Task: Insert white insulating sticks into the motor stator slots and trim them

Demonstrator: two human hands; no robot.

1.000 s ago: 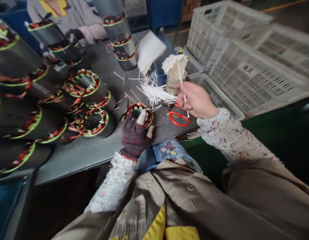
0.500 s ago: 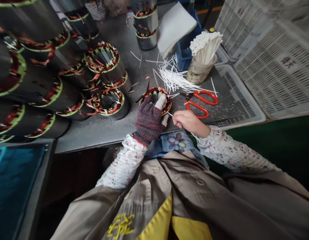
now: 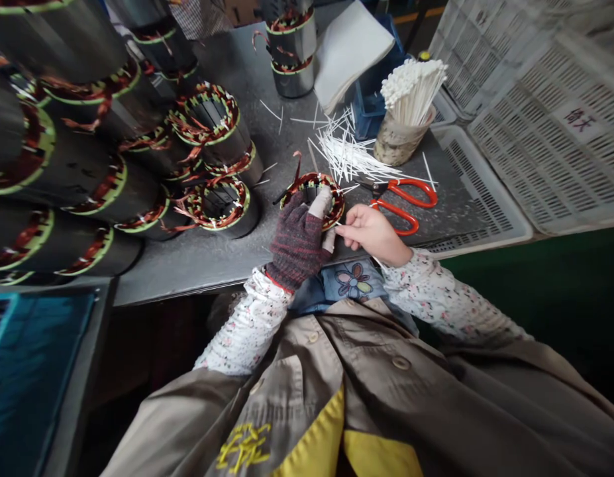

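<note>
My left hand (image 3: 295,242), in a dark knit glove with a pale taped fingertip, grips the near rim of a copper-wound motor stator (image 3: 314,199). The stator stands upright on the steel workbench (image 3: 187,271), its red and green windings partly hidden by the glove. My bare right hand (image 3: 371,233) is pinched at the stator's right edge, with a thin white stick (image 3: 340,224) showing at the fingertips. Most of that stick is hidden. Just beyond lie red-handled scissors (image 3: 401,205) and a loose pile of white sticks (image 3: 344,156).
Several wound stators (image 3: 217,205) crowd the bench to the left and back. A cup of white sticks (image 3: 401,146), white paper sheets (image 3: 349,56) and a blue bin (image 3: 369,112) stand behind. White perforated crates (image 3: 550,132) fill the right. A person's checked sleeve (image 3: 200,16) shows at the top.
My right hand has moved down and left from the cup of sticks to the stator's edge, carrying a white stick. My left hand stays on the stator while the view shifts slightly.
</note>
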